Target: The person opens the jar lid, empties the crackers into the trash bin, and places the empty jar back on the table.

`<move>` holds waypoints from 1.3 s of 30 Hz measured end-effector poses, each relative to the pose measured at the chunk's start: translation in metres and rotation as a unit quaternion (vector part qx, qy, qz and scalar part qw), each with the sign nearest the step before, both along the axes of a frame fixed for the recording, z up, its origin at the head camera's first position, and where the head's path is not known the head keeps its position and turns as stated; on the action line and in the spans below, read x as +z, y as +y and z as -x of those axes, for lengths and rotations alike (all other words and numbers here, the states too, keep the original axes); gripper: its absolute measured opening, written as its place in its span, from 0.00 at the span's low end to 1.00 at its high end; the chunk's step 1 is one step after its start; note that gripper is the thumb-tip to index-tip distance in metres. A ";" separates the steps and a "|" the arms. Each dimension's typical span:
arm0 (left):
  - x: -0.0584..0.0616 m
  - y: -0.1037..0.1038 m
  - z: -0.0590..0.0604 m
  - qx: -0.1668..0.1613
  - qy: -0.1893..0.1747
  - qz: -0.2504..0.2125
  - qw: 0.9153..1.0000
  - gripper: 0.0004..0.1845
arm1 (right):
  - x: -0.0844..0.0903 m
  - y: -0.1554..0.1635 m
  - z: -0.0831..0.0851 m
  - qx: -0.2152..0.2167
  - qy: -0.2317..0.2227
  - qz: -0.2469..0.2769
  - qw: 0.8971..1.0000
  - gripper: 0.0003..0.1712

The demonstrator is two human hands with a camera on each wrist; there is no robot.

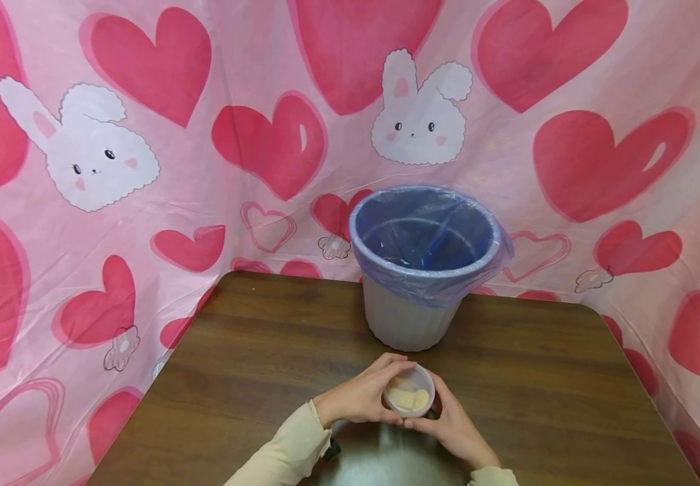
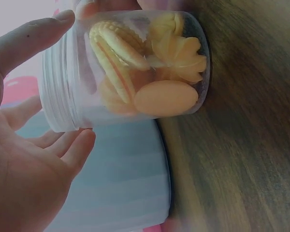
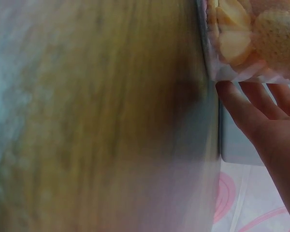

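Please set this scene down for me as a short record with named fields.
Container: clear jar, upright
Contents: tan and yellowish pieces, including an oval one
Left hand: grips the jar near its top
Right hand: holds the jar's other side
Behind the jar: pale bin with a bluish plastic liner folded over its rim
Surface: brown wood-grain table
Backdrop: pink cloth with hearts and rabbit faces
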State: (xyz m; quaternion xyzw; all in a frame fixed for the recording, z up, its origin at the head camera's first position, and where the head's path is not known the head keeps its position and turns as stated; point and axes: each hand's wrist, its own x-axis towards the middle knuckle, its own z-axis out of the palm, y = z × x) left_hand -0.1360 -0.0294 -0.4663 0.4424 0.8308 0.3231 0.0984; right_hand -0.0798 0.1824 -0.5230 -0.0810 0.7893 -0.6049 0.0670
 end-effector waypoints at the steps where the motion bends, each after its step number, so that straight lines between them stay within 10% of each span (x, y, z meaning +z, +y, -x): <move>1: 0.000 0.000 0.000 -0.001 0.000 0.000 1.000 0.49 | 0.000 0.000 0.000 -0.001 -0.001 -0.001 1.000 0.52; 39: -0.003 -0.006 0.002 0.024 0.005 -0.012 1.000 0.47 | -0.001 0.001 0.001 0.004 -0.003 0.006 1.000 0.53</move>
